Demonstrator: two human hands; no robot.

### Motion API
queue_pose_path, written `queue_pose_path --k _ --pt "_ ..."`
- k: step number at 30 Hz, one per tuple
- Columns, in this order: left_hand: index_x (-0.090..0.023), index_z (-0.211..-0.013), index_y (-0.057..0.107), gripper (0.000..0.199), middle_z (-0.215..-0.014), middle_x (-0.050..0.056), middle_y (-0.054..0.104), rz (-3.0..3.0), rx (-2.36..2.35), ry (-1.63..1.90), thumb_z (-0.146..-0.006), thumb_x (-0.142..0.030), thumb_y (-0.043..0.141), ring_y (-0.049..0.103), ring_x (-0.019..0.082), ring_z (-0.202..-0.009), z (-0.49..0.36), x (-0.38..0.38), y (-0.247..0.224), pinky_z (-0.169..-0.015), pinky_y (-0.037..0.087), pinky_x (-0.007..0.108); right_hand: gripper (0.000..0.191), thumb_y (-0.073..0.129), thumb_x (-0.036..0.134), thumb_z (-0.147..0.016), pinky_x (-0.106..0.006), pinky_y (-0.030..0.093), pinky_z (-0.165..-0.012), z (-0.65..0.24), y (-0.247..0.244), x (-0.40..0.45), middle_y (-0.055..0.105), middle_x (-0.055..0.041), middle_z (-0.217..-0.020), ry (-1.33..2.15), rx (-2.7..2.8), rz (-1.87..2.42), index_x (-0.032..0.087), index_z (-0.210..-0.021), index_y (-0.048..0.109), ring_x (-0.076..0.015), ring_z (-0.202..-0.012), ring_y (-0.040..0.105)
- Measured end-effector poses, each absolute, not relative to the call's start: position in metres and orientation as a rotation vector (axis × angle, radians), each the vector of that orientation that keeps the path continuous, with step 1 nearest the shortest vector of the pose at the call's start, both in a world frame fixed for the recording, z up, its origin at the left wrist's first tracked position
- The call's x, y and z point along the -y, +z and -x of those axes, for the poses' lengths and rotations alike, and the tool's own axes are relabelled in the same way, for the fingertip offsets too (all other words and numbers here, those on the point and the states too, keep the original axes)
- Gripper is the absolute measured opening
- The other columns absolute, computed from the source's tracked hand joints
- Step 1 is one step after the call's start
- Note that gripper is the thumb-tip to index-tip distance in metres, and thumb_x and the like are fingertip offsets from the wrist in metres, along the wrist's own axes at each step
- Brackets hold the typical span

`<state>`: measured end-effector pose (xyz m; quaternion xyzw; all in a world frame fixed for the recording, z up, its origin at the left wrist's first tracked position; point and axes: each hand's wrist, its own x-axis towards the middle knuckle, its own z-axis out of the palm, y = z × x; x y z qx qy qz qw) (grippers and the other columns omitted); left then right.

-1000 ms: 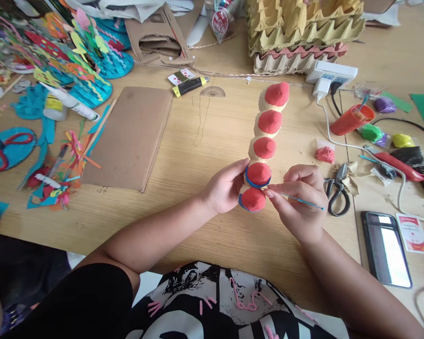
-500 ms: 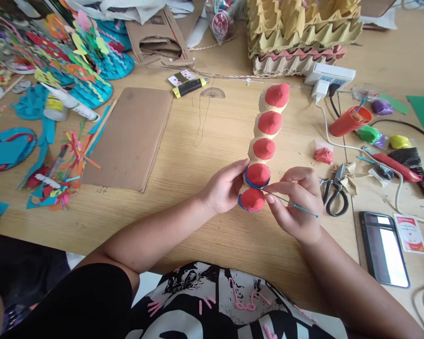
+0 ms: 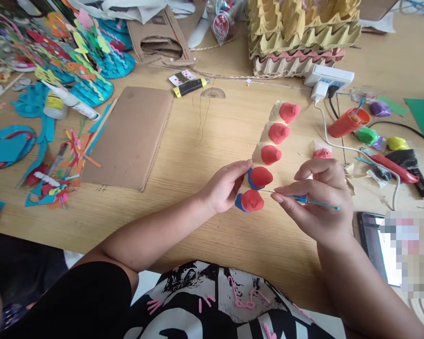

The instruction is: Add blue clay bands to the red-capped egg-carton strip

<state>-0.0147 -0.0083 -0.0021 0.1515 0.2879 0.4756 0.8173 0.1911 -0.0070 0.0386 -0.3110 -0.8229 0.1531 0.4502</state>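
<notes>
My left hand [image 3: 227,187] grips the near end of a strip of egg-carton cups [image 3: 264,137]. Every cup bears a cap of red clay [image 3: 278,133]; the two nearest also have blue clay [image 3: 240,203] around their sides. Between the thumb and fingertips of my right hand [image 3: 318,197] is a thin blue modelling tool [image 3: 320,204]. Its fine tip points left, close to the gap between the two nearest cups; whether it touches them I cannot tell.
A cardboard piece [image 3: 127,136] lies left of the strip, beyond it paper crafts [image 3: 88,56]. Egg trays [image 3: 300,37] are stacked behind, near a power strip [image 3: 329,77]. On the right are an orange cup [image 3: 348,123], clay lumps [image 3: 380,108] and a phone [image 3: 374,240].
My right hand has drawn back to the right with the tool, covering the scissors. The strip has tilted, its far end shifting right and nearer, so more of the cups' left sides shows.
</notes>
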Motion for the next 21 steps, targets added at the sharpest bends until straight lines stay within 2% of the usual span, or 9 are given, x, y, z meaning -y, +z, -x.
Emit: queue_pose_path --k 9,17,21 --pt "-0.014 -0.084 0.074 0.027 -0.076 0.006 0.075 -0.354 -0.595 1.02 -0.099 -0.036 0.069 0.071 0.014 -0.066 0.014 0.009 -0.002 -0.067 0.054 0.025 0.006 0.085 0.034 -0.088 -0.044 0.05 -0.076 -0.189 0.031 0.009 0.057 -0.0048 -0.091 0.281 2.097 0.845 0.035 -0.09 0.08 -0.0238 -0.087 0.062" --pt "-0.013 -0.08 0.075 0.031 -0.071 0.006 0.072 -0.387 -0.613 1.029 -0.1 -0.036 0.068 0.069 0.013 -0.065 0.013 0.009 0.001 -0.064 0.054 0.023 0.009 0.085 0.032 -0.088 -0.043 0.048 -0.077 -0.186 0.029 0.008 0.057 -0.0036 -0.092 0.288 2.094 0.842 0.036 -0.093 0.079 -0.0235 -0.087 0.063" --pt "-0.013 -0.082 0.075 0.028 -0.072 0.005 0.073 -0.388 -0.591 1.03 -0.097 -0.036 0.071 0.07 0.014 -0.066 0.013 0.01 0.0 -0.063 0.054 0.023 0.017 0.089 0.032 -0.085 -0.044 0.046 -0.081 -0.189 0.029 0.009 0.06 -0.0043 -0.096 0.211 2.151 0.848 0.037 -0.096 0.077 -0.0248 -0.091 0.063"
